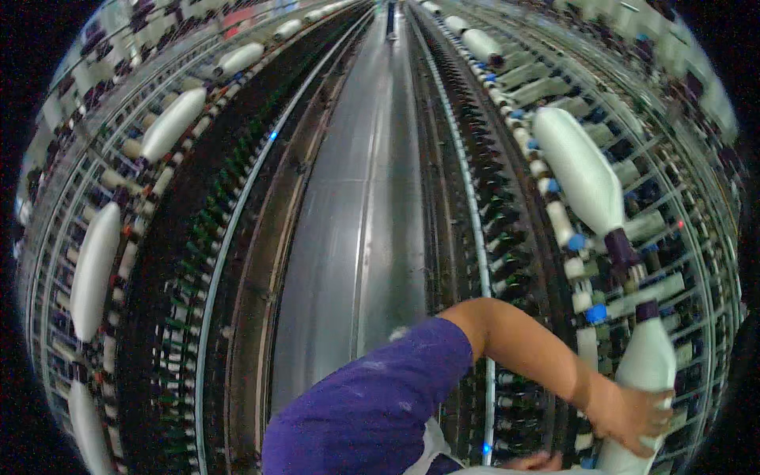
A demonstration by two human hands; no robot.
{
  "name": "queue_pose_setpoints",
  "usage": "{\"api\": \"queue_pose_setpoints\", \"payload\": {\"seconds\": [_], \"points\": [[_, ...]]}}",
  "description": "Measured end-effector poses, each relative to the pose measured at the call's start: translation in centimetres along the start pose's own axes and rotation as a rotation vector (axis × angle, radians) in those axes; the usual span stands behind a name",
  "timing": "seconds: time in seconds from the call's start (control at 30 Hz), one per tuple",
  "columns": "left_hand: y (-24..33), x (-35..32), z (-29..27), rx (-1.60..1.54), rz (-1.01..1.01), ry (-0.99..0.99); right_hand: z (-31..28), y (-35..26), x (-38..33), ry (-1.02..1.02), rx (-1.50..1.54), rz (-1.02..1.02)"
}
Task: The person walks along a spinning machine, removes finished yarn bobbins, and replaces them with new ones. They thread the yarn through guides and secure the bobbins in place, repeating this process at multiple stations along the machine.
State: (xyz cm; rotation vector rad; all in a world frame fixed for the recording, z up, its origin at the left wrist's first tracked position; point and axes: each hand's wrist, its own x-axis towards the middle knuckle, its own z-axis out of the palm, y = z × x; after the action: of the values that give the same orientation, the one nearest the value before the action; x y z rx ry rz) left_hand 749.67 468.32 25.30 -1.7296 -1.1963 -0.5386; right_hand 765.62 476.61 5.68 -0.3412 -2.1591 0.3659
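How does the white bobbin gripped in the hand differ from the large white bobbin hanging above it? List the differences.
The gripped white bobbin stands nearly upright, purple tip up, with the right hand around its lower part; the hanging white bobbin slants, purple end down, untouched. The hanging one looks larger. Both are smooth, white and tapered.

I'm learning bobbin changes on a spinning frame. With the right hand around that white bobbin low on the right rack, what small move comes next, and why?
Probably a short, straight lift of the white bobbin along its own axis. The right hand already has its grip around the lower body, and the purple tip points up toward the larger hanging bobbin, with neighbouring rack parts close by, so tilting sideways looks likely to snag. The left hand barely shows.
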Motion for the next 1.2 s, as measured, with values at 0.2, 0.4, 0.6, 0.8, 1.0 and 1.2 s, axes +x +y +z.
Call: {"api": "queue_pose_setpoints", "payload": {"seconds": [0.2, 0.4, 0.6, 0.8, 1.0, 1.2], "points": [[1.3, -2.1, -2.4, -0.078, -0.004, 0.22, 7.8, -5.2, -6.5, -0.786, 0.239, -0.136], [2.5, -15.4, -6.4, -0.384, -0.228, 0.142, 14.9, -5.9, -9.1, -1.29, 0.16, -0.301], [15.8, -43.0, -23.3, -0.699, -1.77, -0.782, 24.3, -9.0, -8.8, -1.484, 0.061, -0.514], [27.6, -53.9, -31.3, -1.023, -2.38, -0.454, 35.6, -22.4, -7.5, -1.39, 0.269, -0.811], [27.6, -56.9, -33.3, -1.07, -2.518, -0.127, 44.5, -37.5, -8.5, -1.391, 0.782, -0.96], [24.0, -60.9, -37.7, -1.079, -2.708, 0.232, 54.6, -43.5, -12.7, -1.767, 0.448, -1.13]]}}
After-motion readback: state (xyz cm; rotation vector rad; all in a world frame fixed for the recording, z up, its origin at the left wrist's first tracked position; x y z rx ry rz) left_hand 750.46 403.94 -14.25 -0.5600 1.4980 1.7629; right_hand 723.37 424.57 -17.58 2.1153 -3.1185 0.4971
